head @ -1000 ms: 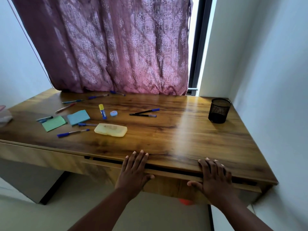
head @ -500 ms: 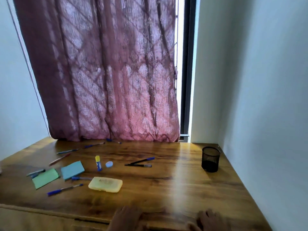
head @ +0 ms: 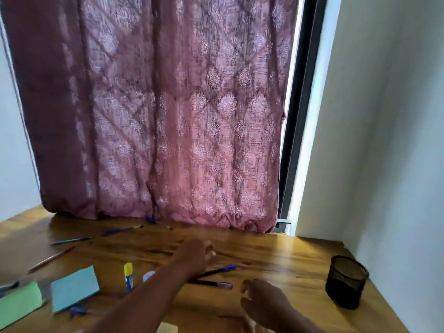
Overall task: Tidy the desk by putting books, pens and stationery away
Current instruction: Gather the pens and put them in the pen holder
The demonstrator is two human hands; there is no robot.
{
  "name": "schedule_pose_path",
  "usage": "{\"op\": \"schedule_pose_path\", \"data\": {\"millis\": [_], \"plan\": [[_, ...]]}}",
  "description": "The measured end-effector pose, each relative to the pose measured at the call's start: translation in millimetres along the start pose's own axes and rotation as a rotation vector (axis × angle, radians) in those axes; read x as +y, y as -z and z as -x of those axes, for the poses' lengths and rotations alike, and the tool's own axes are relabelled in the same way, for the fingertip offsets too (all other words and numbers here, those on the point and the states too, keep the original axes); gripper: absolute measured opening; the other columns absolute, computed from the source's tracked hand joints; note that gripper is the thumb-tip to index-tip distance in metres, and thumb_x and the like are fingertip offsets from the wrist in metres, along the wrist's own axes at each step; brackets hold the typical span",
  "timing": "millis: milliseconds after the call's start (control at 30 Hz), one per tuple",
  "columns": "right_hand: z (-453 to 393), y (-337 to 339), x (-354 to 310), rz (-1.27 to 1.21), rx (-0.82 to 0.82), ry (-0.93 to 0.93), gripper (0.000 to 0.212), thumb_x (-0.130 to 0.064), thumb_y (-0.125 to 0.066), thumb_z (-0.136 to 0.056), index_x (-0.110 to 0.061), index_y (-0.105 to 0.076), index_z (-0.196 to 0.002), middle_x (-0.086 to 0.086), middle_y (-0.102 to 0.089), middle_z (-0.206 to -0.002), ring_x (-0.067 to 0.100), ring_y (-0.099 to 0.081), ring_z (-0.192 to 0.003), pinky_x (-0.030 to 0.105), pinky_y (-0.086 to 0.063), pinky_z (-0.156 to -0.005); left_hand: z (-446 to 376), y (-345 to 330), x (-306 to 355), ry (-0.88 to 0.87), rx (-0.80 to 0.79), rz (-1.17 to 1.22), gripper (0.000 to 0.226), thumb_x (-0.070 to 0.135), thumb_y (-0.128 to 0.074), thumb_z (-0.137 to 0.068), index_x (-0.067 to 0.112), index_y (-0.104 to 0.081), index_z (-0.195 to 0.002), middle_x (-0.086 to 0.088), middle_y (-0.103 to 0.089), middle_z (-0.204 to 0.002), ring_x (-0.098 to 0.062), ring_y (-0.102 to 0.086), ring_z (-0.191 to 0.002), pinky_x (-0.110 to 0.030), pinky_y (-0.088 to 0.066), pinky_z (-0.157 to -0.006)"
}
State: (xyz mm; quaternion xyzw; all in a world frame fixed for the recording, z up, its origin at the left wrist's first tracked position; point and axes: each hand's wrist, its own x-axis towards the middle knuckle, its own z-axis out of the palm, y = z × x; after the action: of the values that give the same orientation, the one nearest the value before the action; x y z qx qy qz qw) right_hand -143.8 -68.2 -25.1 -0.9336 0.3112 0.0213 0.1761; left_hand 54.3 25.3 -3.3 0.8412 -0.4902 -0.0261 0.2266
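Lying crossed on the wooden worktop (head: 276, 255), two pens (head: 216, 276) sit just under the left hand (head: 197, 254), whose fingers look curled, though blur hides whether it holds anything; the right hand (head: 264, 301) hovers just beside them, fingers loosely spread. The black mesh cup (head: 346, 282) stands well apart by the wall, its contents impossible to tell. Glue stick (head: 128, 275), blue notepad (head: 74, 288) and green notepad (head: 18, 302) lie leftward

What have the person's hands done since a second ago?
Both hands left the desk's front edge and reached forward: the left hand now hovers over the two pens, the right hand just behind them. Neither visibly holds anything. Pens, glue stick and mesh cup lie as before.
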Motion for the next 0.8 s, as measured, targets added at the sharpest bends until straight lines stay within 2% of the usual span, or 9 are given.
{"op": "schedule_pose_path", "data": {"millis": [200, 300, 433, 533, 600, 633, 700, 733, 800], "plan": [[-76, -24, -20, 0.197, -0.115, 0.011, 0.052, -0.047, -0.050, -0.085, -0.025, -0.046, -0.132, 0.011, -0.053, -0.131, 0.033, -0.054, -0.117, 0.038, -0.042, -0.098, -67, -46, -17, 0.001, -0.266, -0.175, 0.037, 0.044, -0.062, -0.081, 0.017, -0.063, -0.106, -0.010, -0.065, -0.112, -0.027, -0.060, -0.102, -0.031, -0.045, -0.080], [-87, -44, -14, 0.233, -0.059, 0.017, 0.057, -0.047, -0.046, -0.086, -0.030, -0.035, -0.139, 0.013, -0.049, -0.132, 0.038, -0.050, -0.115, 0.042, -0.043, -0.094, -82, -70, -18, 0.007, -0.418, -0.147, 0.036, 0.040, -0.068, -0.077, 0.018, -0.061, -0.104, -0.007, -0.065, -0.111, -0.022, -0.059, -0.096, -0.028, -0.038, -0.071], [-91, -47, -7, 0.198, 0.005, 0.044, 0.052, -0.040, -0.046, -0.087, -0.027, -0.037, -0.136, 0.013, -0.051, -0.129, 0.037, -0.049, -0.115, 0.043, -0.043, -0.092, -101, -78, -14, -0.016, -0.545, -0.123, 0.037, 0.035, -0.071, -0.076, 0.017, -0.060, -0.106, -0.007, -0.064, -0.111, -0.025, -0.059, -0.102, -0.027, -0.036, -0.070], [-76, -30, 6, -0.164, -0.021, 0.020, 0.033, -0.033, -0.054, -0.081, -0.031, -0.057, -0.113, 0.003, -0.064, -0.110, 0.024, -0.059, -0.103, 0.034, -0.048, -0.087, -114, -75, -7, -0.051, -0.610, -0.087, 0.031, 0.035, -0.072, -0.078, 0.016, -0.065, -0.100, -0.006, -0.068, -0.102, -0.022, -0.062, -0.095, -0.024, -0.037, -0.066], [-54, -5, 32, -0.496, 0.005, -0.016, 0.018, -0.025, -0.063, -0.073, -0.039, -0.062, -0.085, -0.007, -0.066, -0.081, 0.009, -0.060, -0.079, 0.030, -0.051, -0.075, -122, -67, 15, -0.058, -0.537, 0.030, 0.018, 0.036, -0.072, -0.077, 0.021, -0.063, -0.079, 0.001, -0.066, -0.085, -0.015, -0.062, -0.082, -0.022, -0.039, -0.062], [-39, 13, 49, -0.637, 0.039, -0.061, 0.017, -0.019, -0.068, -0.072, -0.034, -0.064, -0.077, -0.007, -0.065, -0.072, 0.007, -0.058, -0.070, 0.029, -0.051, -0.068, -125, -61, 34, -0.062, -0.478, 0.140, 0.017, 0.034, -0.073, -0.077, 0.023, -0.060, -0.073, 0.004, -0.063, -0.076, -0.010, -0.060, -0.072, -0.020, -0.040, -0.058], [-10, 57, 84, -0.927, 0.119, -0.155, 0.014, -0.006, -0.073, -0.074, -0.017, -0.067, -0.079, 0.001, -0.068, -0.070, 0.008, -0.059, -0.061, 0.025, -0.050, -0.058, -128, -48, 83, -0.077, -0.393, 0.462, 0.011, 0.022, -0.072, -0.080, 0.023, -0.061, -0.076, 0.005, -0.063, -0.071, -0.001, -0.058, -0.058, -0.013, -0.042, -0.052], [6, 82, 102, -1.050, 0.188, -0.191, 0.012, -0.004, -0.073, -0.075, -0.009, -0.068, -0.084, 0.009, -0.068, -0.072, 0.010, -0.061, -0.057, 0.023, -0.050, -0.055, -128, -43, 110, -0.087, -0.379, 0.630, 0.010, 0.016, -0.071, -0.081, 0.022, -0.062, -0.082, 0.002, -0.065, -0.073, -0.001, -0.059, -0.056, -0.015, -0.045, -0.053], [34, 130, 140, -1.165, 0.390, -0.204, 0.019, -0.011, -0.077, -0.070, -0.008, -0.071, -0.088, 0.019, -0.070, -0.079, 0.016, -0.065, -0.061, 0.028, -0.056, -0.060, -129, -38, 168, -0.126, -0.374, 0.870, 0.016, 0.008, -0.069, -0.082, 0.016, -0.062, -0.094, -0.002, -0.067, -0.077, -0.008, -0.063, -0.059, -0.021, -0.049, -0.055]]}}
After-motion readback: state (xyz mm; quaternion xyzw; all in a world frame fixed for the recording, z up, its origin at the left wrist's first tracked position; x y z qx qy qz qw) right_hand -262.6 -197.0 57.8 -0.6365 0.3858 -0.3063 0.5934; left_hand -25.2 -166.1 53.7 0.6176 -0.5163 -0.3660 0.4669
